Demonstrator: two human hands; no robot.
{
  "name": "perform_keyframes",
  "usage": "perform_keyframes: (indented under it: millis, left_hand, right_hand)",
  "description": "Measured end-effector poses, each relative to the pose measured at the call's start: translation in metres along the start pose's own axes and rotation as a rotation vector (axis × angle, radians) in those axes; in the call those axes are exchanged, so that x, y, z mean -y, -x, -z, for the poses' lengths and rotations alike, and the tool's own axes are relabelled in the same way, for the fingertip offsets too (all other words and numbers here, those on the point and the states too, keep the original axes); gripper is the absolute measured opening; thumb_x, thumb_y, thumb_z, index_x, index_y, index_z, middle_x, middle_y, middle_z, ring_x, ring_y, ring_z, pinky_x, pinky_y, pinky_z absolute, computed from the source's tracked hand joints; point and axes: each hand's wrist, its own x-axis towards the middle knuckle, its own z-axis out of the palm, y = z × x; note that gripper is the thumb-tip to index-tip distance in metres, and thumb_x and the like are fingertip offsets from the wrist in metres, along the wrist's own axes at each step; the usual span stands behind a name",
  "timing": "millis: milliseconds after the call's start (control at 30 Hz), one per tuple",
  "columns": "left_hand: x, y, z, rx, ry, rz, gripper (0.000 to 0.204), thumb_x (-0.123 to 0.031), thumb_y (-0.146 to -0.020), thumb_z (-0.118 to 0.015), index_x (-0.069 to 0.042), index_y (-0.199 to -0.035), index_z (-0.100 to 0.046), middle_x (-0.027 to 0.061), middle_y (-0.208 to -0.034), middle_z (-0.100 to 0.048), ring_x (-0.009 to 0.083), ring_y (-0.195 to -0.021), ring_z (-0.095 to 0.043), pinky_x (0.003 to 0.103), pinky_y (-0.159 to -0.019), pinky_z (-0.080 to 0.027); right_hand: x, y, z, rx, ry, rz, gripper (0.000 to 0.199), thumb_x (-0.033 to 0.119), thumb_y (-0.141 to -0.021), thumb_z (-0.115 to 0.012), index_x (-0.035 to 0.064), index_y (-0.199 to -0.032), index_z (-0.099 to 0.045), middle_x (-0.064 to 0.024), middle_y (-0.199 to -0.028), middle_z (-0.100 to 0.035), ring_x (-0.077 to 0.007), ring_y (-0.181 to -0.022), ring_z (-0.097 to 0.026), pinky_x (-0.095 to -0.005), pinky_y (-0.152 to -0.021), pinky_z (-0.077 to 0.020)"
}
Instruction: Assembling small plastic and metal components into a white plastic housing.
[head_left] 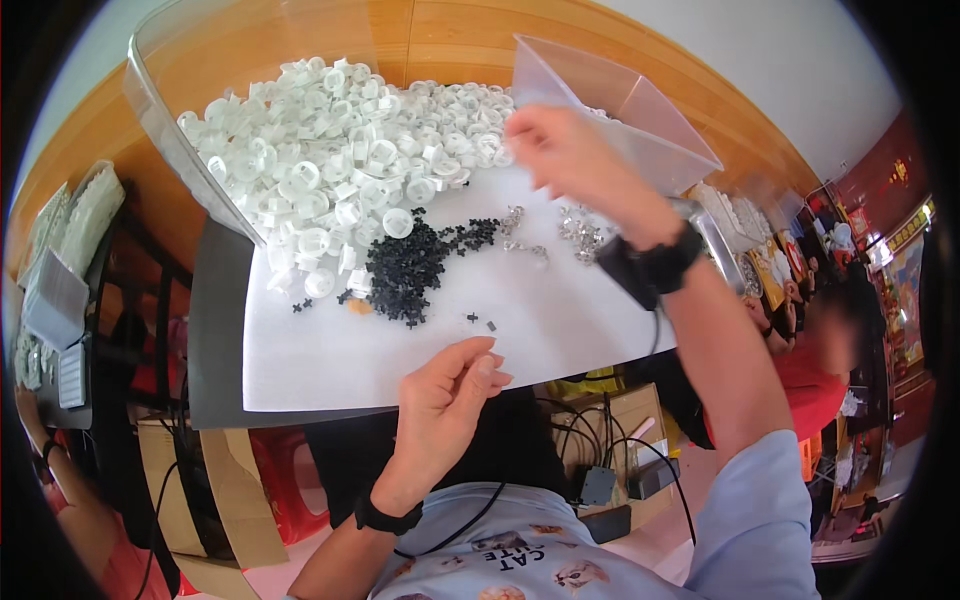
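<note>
White plastic caps [340, 170] lie in a big heap on the white sheet [400, 360], well beyond our left hand [445, 400] and to the left of our right hand [565, 155]. Our left hand rests at the near edge of the sheet with the fingers curled and the thumb pressed against the forefinger; we cannot tell if something small is pinched between them. Just beyond its fingertips lie two tiny dark pieces [480, 321] alone on the sheet. Farther out is a pile of small black parts [410, 265], touching the white caps. Our right hand is raised over the far side of the sheet and is blurred, so we cannot tell how open it is or what it holds. Just behind it stands a clear plastic bin [620, 110]. Below this hand, some small shiny metal pieces [575, 232] are scattered.
</note>
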Motion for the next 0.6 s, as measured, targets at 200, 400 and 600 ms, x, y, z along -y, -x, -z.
perform_keyframes:
  millis: [200,400,600]
  left_hand:
    - [0.001,0.001,0.004,0.045,-0.026,0.016,0.030,-0.015,-0.096,-0.051,0.006,-0.117,-0.055,0.0127,-0.101,-0.063,0.0179,-0.090,-0.065,0.027,-0.079,-0.052]
    - [0.002,0.000,0.004,0.049,-0.027,0.010,0.031,-0.016,-0.096,-0.051,0.006,-0.117,-0.055,0.0126,-0.101,-0.062,0.0181,-0.090,-0.064,0.027,-0.079,-0.052]
    - [0.000,0.000,0.000,0.053,-0.083,0.006,0.031,-0.017,-0.096,-0.051,0.007,-0.116,-0.055,0.0129,-0.100,-0.062,0.0187,-0.090,-0.065,0.028,-0.079,-0.052]
  right_hand:
    - [-0.014,-0.040,-0.090,0.060,0.556,0.258,0.017,0.012,-0.084,-0.055,0.0026,-0.098,-0.056,-0.0157,-0.086,-0.060,-0.0338,-0.079,-0.061,-0.0423,-0.068,-0.0503]
    - [-0.005,-0.045,-0.095,0.089,0.641,0.287,0.009,0.004,-0.076,-0.056,0.0025,-0.085,-0.058,-0.0132,-0.087,-0.060,-0.0333,-0.078,-0.062,-0.0432,-0.067,-0.0504]
    - [-0.011,-0.045,-0.105,0.002,0.607,0.401,0.013,0.003,-0.072,-0.059,0.0043,-0.085,-0.062,-0.0122,-0.090,-0.062,-0.0319,-0.081,-0.063,-0.0419,-0.068,-0.0510]
